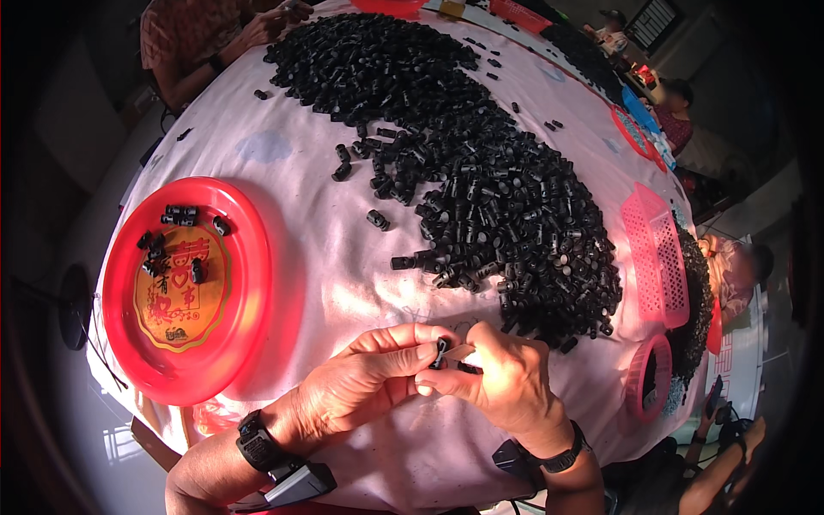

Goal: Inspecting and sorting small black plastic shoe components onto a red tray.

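Observation:
My left hand (365, 378) pinches a small black cord lock (441, 350) between thumb and fingertips, just in front of my body. Up against it, my right hand (515, 386) is closed, thumb and forefinger meeting at the same piece. A second dark piece (469, 367) shows under the right fingers, partly hidden. Beyond both hands spreads a large heap of similar black cord locks (489, 197). A red round plate (245, 343) with a gold printed centre stands at the left, several cord locks lying in it.
A pale pink cloth (335, 300) covers the table. To the right stand a pink perforated basket (654, 257) and a smaller pink round basket (639, 373), with another dark heap (693, 292) behind. Other people sit around the table; a person's hand (266, 27) works at the far left.

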`<state>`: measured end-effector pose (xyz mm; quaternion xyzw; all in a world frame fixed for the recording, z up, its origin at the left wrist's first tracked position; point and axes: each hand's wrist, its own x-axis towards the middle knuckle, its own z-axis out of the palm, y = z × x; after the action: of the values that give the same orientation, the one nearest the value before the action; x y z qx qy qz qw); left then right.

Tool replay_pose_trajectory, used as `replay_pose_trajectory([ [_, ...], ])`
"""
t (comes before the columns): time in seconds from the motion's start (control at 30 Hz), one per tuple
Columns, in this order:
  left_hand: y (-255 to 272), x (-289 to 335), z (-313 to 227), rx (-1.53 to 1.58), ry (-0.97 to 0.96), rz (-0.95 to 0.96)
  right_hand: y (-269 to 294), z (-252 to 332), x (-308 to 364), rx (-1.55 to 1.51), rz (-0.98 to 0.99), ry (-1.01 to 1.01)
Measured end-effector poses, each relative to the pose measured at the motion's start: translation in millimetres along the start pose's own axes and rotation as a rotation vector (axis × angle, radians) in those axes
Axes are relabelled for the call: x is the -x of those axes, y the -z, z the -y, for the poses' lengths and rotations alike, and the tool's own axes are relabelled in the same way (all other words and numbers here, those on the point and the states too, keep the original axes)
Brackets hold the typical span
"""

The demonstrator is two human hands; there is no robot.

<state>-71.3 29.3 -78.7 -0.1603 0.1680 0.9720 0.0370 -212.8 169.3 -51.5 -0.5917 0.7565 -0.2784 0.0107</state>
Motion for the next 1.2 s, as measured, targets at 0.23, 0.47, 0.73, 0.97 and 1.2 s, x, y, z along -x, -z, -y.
replay_pose_trajectory([
  [0.23, -0.1, -0.3, 1.5, -0.016, -0.022, -0.012, 2.1, 2.0, -1.6, 0.011, 0.030, -0.008],
  [0.47, 1.5, -0.7, 3.3, 0.004, -0.027, -0.028, 2.7, -1.2, -1.3, -0.058, 0.075, -0.039],
  [0.73, 1.5, -0.2, 2.9, -0.001, -0.033, -0.020, 3.1, -1.3, -3.3, -0.059, 0.081, -0.021],
  [0.97, 1.2, -0.3, 4.5, 0.011, -0.034, -0.036, -1.2, -3.8, -1.8, -0.145, 0.067, -0.057],
  [1.2, -0.8, -0.5, 4.6, 0.005, -0.040, -0.063, 1.2, -2.6, -2.5, -0.095, 0.078, -0.029],
])
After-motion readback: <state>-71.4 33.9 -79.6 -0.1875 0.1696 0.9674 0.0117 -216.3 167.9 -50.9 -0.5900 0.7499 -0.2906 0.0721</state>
